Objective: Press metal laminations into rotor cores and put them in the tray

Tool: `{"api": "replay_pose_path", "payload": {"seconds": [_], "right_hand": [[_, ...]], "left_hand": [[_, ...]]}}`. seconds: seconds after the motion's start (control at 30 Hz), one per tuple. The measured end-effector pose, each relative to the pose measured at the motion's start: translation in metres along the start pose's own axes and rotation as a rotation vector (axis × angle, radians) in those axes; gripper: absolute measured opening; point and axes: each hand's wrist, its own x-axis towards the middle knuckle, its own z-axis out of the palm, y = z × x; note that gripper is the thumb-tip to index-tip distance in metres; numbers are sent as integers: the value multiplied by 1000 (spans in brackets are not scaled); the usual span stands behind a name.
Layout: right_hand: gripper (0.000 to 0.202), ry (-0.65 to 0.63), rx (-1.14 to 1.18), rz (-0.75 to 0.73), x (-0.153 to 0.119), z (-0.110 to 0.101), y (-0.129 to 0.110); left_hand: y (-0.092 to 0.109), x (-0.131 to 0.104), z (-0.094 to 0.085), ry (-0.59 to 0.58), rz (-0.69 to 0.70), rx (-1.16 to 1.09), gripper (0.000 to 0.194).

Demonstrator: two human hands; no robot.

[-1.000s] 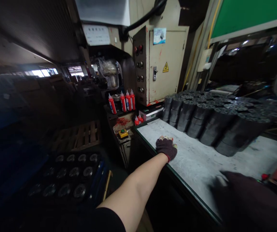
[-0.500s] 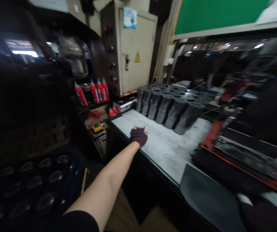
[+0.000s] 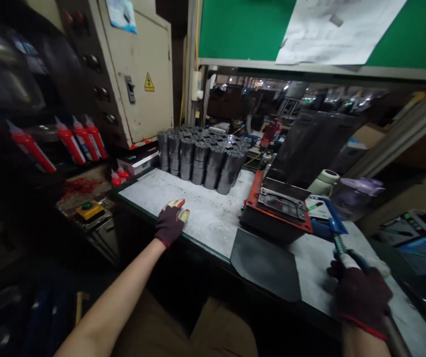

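Note:
My left hand [image 3: 170,221], in a dark maroon glove with pale, red-stained fingertips, rests on the front edge of the grey worktop [image 3: 201,218]. Its fingers are spread and hold nothing. At the right, my right hand [image 3: 363,292], gloved alike, is closed around a slim blue-and-teal tool [image 3: 338,242] that points away from me; blur hides its exact kind. Between the hands a dark flat sheet [image 3: 267,263] lies at the worktop's edge. Behind it stands a black machine with an orange-red rim [image 3: 252,198] and a raised dark plate.
Stacked dark grey cylinders [image 3: 213,163] crowd the back of the worktop. Red squeeze bottles [image 3: 86,141] stand at the left, near a yellow box with a green button [image 3: 89,209] and an electrical cabinet [image 3: 146,99]. A pale bottle [image 3: 324,182] and boxes [image 3: 421,243] are at the right.
My view has swung to the right. My right hand, a blur at the lower right corner before, now shows with the tool in it. My left hand stays at the worktop's edge.

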Motion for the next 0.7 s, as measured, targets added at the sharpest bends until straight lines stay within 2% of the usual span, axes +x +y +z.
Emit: {"api": "replay_pose_path", "payload": {"seconds": [0.03,0.07,0.1,0.17,0.23,0.27,0.33,0.37,0.47,0.57,0.7], "right_hand": [[43,-42,67,10,-15,-4,-11],[42,-84,101,-61,-31,-4,-22],[44,-228,98,-168,-48,0,-33],[42,-520,94,-335,-83,18,-55],[36,-774,87,-440,-114,44,-73],[34,-841,94,-466,-126,57,-80],[33,-894,159,-474,-144,79,-94],[35,-915,211,-450,-149,88,-100],[45,-1100,333,-356,-158,111,-118],[44,-1293,325,-335,-165,132,-136],[40,-1348,250,-294,-174,158,-160]], "left_hand": [[6,-11,0,46,64,-33,57],[15,-22,0,85,145,-54,62],[24,-33,-2,113,223,-55,69],[43,-48,-8,98,346,-15,74],[58,-53,-19,-15,398,24,70],[62,-52,-25,-103,376,38,66],[63,-45,-38,-284,259,45,56],[61,-41,-44,-338,196,33,52],[49,-31,-62,-367,92,24,42],[40,-25,-76,-383,107,37,33],[29,-15,-92,-403,65,-24,26]]}}
